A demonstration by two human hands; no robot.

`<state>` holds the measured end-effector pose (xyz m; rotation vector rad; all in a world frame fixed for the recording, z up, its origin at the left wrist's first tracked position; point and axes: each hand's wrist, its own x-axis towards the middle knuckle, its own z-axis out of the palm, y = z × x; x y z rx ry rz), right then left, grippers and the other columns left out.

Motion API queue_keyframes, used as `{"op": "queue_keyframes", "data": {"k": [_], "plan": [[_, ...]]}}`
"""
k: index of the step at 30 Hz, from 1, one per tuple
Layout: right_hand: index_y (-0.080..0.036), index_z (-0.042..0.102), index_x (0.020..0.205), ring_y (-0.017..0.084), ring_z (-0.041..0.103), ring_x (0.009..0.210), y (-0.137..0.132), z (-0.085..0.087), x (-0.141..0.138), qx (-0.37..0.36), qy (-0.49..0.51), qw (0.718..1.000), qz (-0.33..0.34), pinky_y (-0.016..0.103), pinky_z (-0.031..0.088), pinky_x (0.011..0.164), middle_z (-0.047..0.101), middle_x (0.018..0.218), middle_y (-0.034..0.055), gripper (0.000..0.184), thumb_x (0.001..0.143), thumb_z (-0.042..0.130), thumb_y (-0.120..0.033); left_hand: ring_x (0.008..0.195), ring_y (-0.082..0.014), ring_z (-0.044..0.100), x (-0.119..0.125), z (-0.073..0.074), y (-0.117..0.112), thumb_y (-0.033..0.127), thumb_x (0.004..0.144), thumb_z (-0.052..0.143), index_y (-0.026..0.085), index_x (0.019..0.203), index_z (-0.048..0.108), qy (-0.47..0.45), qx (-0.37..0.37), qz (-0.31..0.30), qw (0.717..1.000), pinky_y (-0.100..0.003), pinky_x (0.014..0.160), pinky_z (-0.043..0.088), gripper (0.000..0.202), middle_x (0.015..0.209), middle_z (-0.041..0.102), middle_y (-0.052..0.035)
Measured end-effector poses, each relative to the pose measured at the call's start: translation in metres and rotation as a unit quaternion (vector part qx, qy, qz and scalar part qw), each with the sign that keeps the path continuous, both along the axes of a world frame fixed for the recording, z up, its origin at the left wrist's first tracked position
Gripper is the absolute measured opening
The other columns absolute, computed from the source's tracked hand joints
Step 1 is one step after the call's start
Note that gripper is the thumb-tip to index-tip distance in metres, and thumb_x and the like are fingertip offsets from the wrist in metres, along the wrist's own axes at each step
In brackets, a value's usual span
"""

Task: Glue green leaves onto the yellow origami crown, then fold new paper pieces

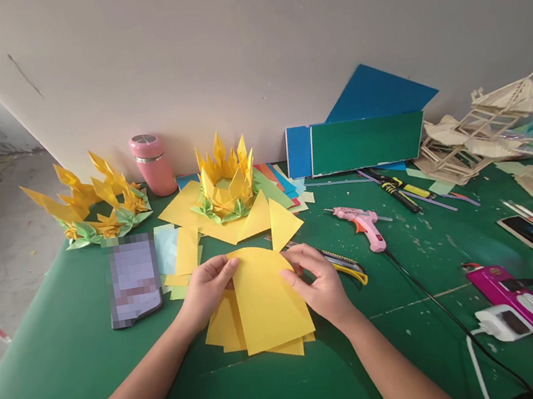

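Between my two hands is a yellow sheet of paper [272, 300], its top edge curving over. My left hand [211, 286] pinches its upper left edge between thumb and fingers. At the upper right edge, my right hand [315, 277] grips the same sheet. More yellow sheets [225, 324] lie fanned out underneath. Just beyond my right hand rests a yellow box cutter [347, 264], partly hidden by that hand. A folded yellow paper crown [229, 192] with green leaves stands straight ahead on loose coloured paper.
A second paper crown [95, 206], a pink flask [155, 166] and a phone [132, 281] are on the left. To the right lie a pink glue gun [361, 225], pliers [394, 193], a magenta power strip [514, 295] with cords, and stick models [469, 140].
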<state>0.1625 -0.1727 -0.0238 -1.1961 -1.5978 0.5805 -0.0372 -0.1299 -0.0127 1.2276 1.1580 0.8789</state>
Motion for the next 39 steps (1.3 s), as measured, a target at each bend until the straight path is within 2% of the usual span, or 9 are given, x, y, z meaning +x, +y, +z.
{"op": "queue_keyframes", "data": {"k": [4, 9, 14, 18, 22, 25, 29, 34, 39], "plan": [[-0.032, 0.063, 0.12, 0.02, 0.062, 0.097, -0.002, -0.004, -0.005, 0.061, -0.069, 0.995, 0.037, 0.037, 0.053, 0.084, 0.064, 0.104, 0.005, 0.04, 0.088, 0.047, -0.013, 0.059, -0.0143, 0.06, 0.002, -0.001, -0.001, 0.056, 0.067, 0.069, 0.017, 0.075, 0.067, -0.06, -0.054, -0.002, 0.997, -0.028, 0.061, 0.053, 0.04, 0.065, 0.065, -0.0005], [-0.039, 0.051, 0.132, 0.02, 0.06, 0.11, -0.002, -0.008, -0.005, 0.088, -0.139, 0.981, 0.101, 0.038, 0.053, 0.089, 0.06, 0.125, 0.0037, 0.063, 0.085, 0.035, -0.001, 0.063, -0.0166, 0.063, 0.005, 0.001, -0.004, 0.06, 0.067, 0.068, 0.017, 0.082, 0.068, -0.067, -0.053, 0.028, 0.996, -0.027, 0.057, 0.053, 0.045, 0.069, 0.067, -0.0021], [-0.039, 0.048, 0.135, 0.02, 0.059, 0.112, -0.002, -0.009, -0.004, 0.066, -0.178, 0.973, 0.133, 0.039, 0.052, 0.092, 0.058, 0.131, 0.0022, 0.065, 0.084, 0.034, 0.0, 0.068, -0.0191, 0.065, 0.005, 0.003, -0.005, 0.065, 0.07, 0.061, 0.017, 0.094, 0.068, -0.072, -0.05, 0.022, 0.996, -0.029, 0.059, 0.054, 0.055, 0.078, 0.07, -0.0044], [-0.032, 0.055, 0.13, 0.02, 0.057, 0.114, -0.003, -0.008, -0.002, 0.047, -0.19, 0.968, 0.156, 0.039, 0.049, 0.095, 0.057, 0.131, 0.005, 0.058, 0.084, 0.035, -0.003, 0.071, -0.0182, 0.065, 0.006, 0.006, -0.007, 0.054, 0.063, 0.074, 0.018, 0.094, 0.067, -0.067, -0.058, 0.021, 0.996, -0.026, 0.06, 0.052, 0.048, 0.078, 0.069, -0.002], [-0.027, 0.059, 0.122, 0.026, 0.052, 0.12, -0.006, 0.0, -0.002, -0.042, -0.148, 0.968, 0.199, 0.043, 0.042, 0.101, 0.057, 0.131, 0.0075, 0.039, 0.084, 0.051, -0.019, 0.071, -0.0174, 0.064, 0.006, 0.007, -0.006, 0.045, 0.058, 0.081, 0.018, 0.092, 0.067, -0.112, -0.097, 0.018, 0.989, -0.027, 0.064, 0.051, 0.045, 0.075, 0.069, -0.0008], [-0.026, 0.052, 0.122, 0.027, 0.056, 0.114, -0.007, 0.005, -0.002, -0.164, -0.007, 0.957, 0.239, 0.041, 0.046, 0.094, 0.06, 0.123, 0.0085, 0.043, 0.083, 0.06, -0.042, 0.069, -0.0153, 0.063, 0.006, 0.008, -0.004, 0.041, 0.056, 0.083, 0.018, 0.089, 0.068, -0.123, -0.1, 0.015, 0.987, -0.026, 0.066, 0.051, 0.043, 0.074, 0.069, 0.0004], [-0.023, 0.044, 0.118, 0.022, 0.063, 0.094, -0.004, 0.009, 0.001, -0.296, 0.187, 0.902, 0.255, 0.033, 0.049, 0.077, 0.064, 0.108, 0.0099, 0.057, 0.079, 0.06, -0.06, 0.067, -0.0136, 0.061, 0.008, 0.01, -0.005, 0.036, 0.052, 0.085, 0.018, 0.086, 0.069, -0.122, -0.085, 0.004, 0.989, -0.025, 0.066, 0.05, 0.041, 0.069, 0.066, 0.002], [-0.019, 0.057, 0.108, 0.022, 0.063, 0.09, 0.006, 0.018, 0.006, -0.389, 0.235, 0.829, 0.326, 0.033, 0.046, 0.08, 0.065, 0.101, 0.0082, 0.067, 0.064, 0.069, -0.068, 0.066, -0.0132, 0.062, 0.009, 0.011, -0.008, 0.032, 0.053, 0.084, 0.018, 0.087, 0.068, -0.123, -0.078, -0.003, 0.989, -0.026, 0.067, 0.051, 0.04, 0.066, 0.065, 0.0026], [-0.016, 0.063, 0.077, 0.014, 0.053, 0.066, 0.015, 0.018, -0.007, -0.392, 0.191, 0.873, 0.22, 0.025, 0.039, 0.06, 0.059, 0.069, 0.0, 0.048, 0.064, 0.071, -0.062, 0.067, -0.013, 0.062, 0.009, 0.006, -0.007, 0.031, 0.055, 0.082, 0.019, 0.09, 0.066, -0.106, -0.057, -0.005, 0.993, -0.027, 0.067, 0.052, 0.041, 0.068, 0.065, 0.0028]]}}
